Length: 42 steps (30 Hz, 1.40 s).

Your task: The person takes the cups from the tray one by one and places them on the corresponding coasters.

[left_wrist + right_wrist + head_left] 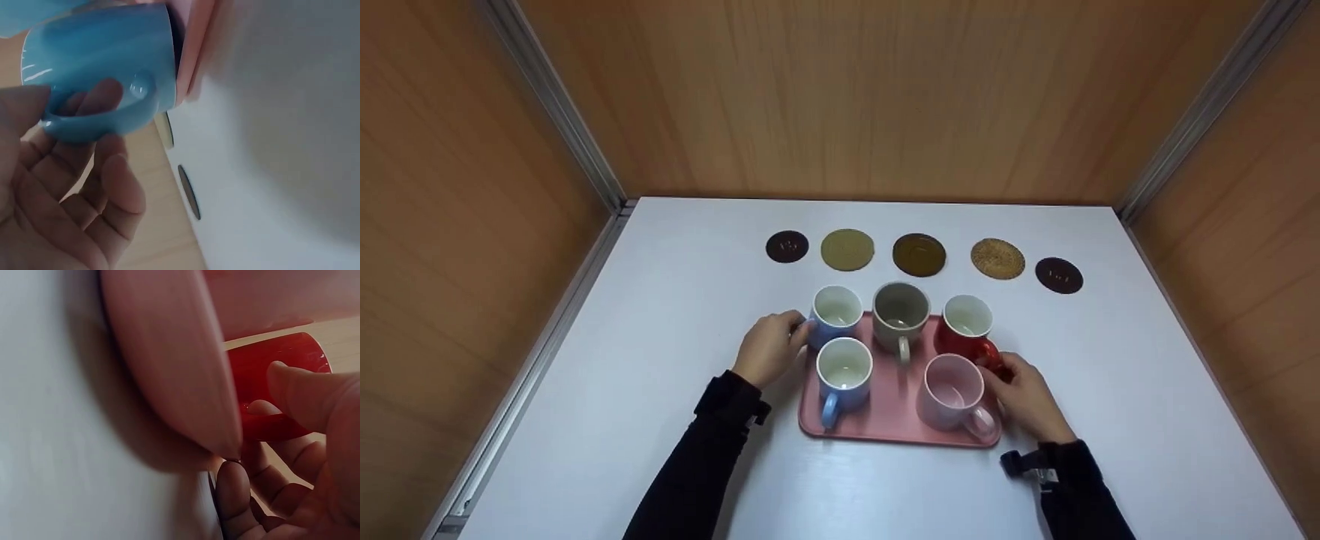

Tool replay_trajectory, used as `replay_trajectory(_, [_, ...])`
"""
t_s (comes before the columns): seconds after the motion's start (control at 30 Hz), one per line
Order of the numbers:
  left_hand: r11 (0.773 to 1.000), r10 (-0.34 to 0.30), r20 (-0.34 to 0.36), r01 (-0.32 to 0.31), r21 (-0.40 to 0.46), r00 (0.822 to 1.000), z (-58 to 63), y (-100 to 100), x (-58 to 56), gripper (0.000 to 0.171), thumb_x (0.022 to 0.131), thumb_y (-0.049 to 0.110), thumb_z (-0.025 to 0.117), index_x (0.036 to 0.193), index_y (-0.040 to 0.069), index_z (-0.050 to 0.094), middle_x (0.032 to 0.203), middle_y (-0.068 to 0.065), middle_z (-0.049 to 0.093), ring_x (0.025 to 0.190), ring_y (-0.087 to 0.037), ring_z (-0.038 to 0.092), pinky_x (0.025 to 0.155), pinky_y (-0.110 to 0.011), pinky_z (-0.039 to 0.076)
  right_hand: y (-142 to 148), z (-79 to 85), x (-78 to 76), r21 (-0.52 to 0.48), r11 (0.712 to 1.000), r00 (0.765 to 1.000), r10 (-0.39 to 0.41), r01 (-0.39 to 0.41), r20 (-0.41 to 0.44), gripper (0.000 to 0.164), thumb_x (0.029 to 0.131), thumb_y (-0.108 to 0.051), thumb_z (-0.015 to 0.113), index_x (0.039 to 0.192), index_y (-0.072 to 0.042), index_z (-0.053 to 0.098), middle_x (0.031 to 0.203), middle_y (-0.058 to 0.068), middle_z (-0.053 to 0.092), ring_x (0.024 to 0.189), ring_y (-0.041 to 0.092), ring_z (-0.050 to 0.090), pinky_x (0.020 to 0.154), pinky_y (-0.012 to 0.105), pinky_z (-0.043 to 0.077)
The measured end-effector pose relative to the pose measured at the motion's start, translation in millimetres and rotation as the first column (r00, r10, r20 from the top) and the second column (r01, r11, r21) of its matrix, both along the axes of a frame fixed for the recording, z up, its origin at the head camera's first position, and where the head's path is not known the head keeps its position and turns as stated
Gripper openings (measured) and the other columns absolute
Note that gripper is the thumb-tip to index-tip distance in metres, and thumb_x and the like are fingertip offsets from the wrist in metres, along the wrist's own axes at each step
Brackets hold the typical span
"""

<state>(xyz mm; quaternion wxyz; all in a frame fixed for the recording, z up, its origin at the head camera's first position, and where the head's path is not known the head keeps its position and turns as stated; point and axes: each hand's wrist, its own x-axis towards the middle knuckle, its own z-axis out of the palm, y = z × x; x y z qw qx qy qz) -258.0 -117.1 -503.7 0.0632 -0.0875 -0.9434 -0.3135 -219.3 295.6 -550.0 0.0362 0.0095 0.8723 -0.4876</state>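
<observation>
On a pink tray (896,420) stand several mugs. My left hand (769,349) holds the handle of the back-left blue mug (823,334); in the left wrist view its fingers curl through the blue handle (90,126). At the right, my right hand (1027,394) grips the handle of the red mug (956,341). The right wrist view shows a finger through that handle and the thumb (298,388) against it. A second blue mug (849,397) is at the front left, a grey mug (885,330) at the back middle, and a pink mug (937,409) at the front right.
Behind the tray, several round coasters form a row: a dark one (787,247), a yellow-green one (847,250), a brown one (919,255), a woven tan one (997,259) and another dark one (1059,275). Wooden panels (855,97) enclose the white table (645,322).
</observation>
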Motion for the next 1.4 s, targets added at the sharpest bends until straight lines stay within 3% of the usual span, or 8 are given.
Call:
replay_trajectory(0.17, [0.989,-0.014,0.009,0.012,0.146,1.0,-4.3,-1,-1.8,0.024,0.107,0.022,0.067,0.092,0.005,0.077,0.083,-0.008,0.074,0.078,-0.018,0.062,0.074,-0.036,0.052,1,-1.3,-2.3,0.016,1.0,1.0,0.001,-0.001,0.004,0.043,0.102,-0.039,0.074,0.129,-0.006,0.069,0.123,0.011,0.071,0.109,0.019,0.058,0.093,0.021,0.048])
replay_trajectory(0.37, [0.947,-0.046,0.151,-0.005,0.321,0.987,-5.8,-6,-2.0,0.026,0.108,0.022,0.065,0.093,0.003,0.074,0.084,-0.006,0.072,0.077,-0.017,0.065,0.068,-0.028,0.053,0,-4.3,-2.7,0.038,0.999,1.0,0.013,-0.013,0.002,0.042,0.102,-0.038,0.074,0.129,-0.006,0.069,0.121,0.011,0.071,0.107,0.019,0.058,0.094,0.023,0.048])
replay_trajectory(0.5, [0.91,-0.044,0.245,-0.063,0.41,0.969,-3.9,-9,-3.1,0.031,0.111,0.022,0.06,0.095,-0.001,0.072,0.08,-0.004,0.064,0.079,-0.02,0.063,0.067,-0.026,0.053,-1,-5.9,-2.3,0.029,0.999,1.0,0.018,-0.018,0.004,0.04,0.102,-0.037,0.074,0.128,-0.006,0.069,0.12,0.01,0.071,0.107,0.018,0.058,0.093,0.023,0.048])
replay_trajectory(0.63, [0.844,-0.028,0.297,-0.136,0.518,0.954,-0.8,-12,-9.0,0.034,0.113,0.021,0.055,0.096,-0.005,0.068,0.079,-0.003,0.06,0.077,-0.017,0.058,0.066,-0.025,0.05,0,-8.6,-3.3,0.018,1.0,1.0,0.019,-0.019,0.009,0.039,0.102,-0.036,0.075,0.127,-0.007,0.07,0.118,0.01,0.071,0.106,0.019,0.058,0.092,0.023,0.049])
replay_trajectory(0.87, [0.721,0.053,0.293,-0.239,0.65,0.955,8.4,-26,-31.0,0.033,0.113,0.019,0.053,0.097,-0.007,0.067,0.078,-0.001,0.061,0.075,-0.012,0.055,0.064,-0.021,0.049,1,-8.2,-4.3,0.025,0.999,1.0,0.023,-0.023,-0.013,0.038,0.102,-0.034,0.075,0.129,-0.007,0.07,0.117,0.01,0.071,0.105,0.018,0.059,0.092,0.021,0.049])
replay_trajectory(1.07, [0.587,0.193,0.292,-0.349,0.731,0.937,16.6,-33,-65.8,0.036,0.115,0.022,0.05,0.1,-0.006,0.066,0.081,0.0,0.061,0.077,-0.013,0.056,0.067,-0.02,0.049,3,-5.3,-3.5,0.027,1.0,1.0,0.013,-0.012,-0.018,0.038,0.102,-0.035,0.075,0.127,-0.007,0.071,0.12,0.01,0.071,0.107,0.017,0.058,0.094,0.02,0.048])
replay_trajectory(1.3, [0.472,0.339,0.277,-0.417,0.777,0.899,19.6,-25,-111.4,0.032,0.114,0.023,0.051,0.095,0.002,0.066,0.081,0.002,0.06,0.08,-0.014,0.056,0.068,-0.021,0.048,5,-7.4,-1.9,0.017,1.0,1.0,0.005,-0.005,-0.001,0.038,0.102,-0.035,0.075,0.129,-0.008,0.07,0.122,0.01,0.071,0.11,0.019,0.058,0.096,0.019,0.047])
replay_trajectory(1.4, [0.453,0.366,0.28,-0.433,0.779,0.887,17.0,-19,-126.9,0.032,0.114,0.022,0.051,0.095,0.002,0.067,0.08,0.003,0.059,0.082,-0.016,0.056,0.066,-0.021,0.046,4,-9.2,-2.4,0.004,1.0,1.0,0.005,-0.005,-0.016,0.036,0.101,-0.032,0.076,0.126,-0.008,0.071,0.119,0.009,0.071,0.107,0.018,0.058,0.094,0.02,0.048])
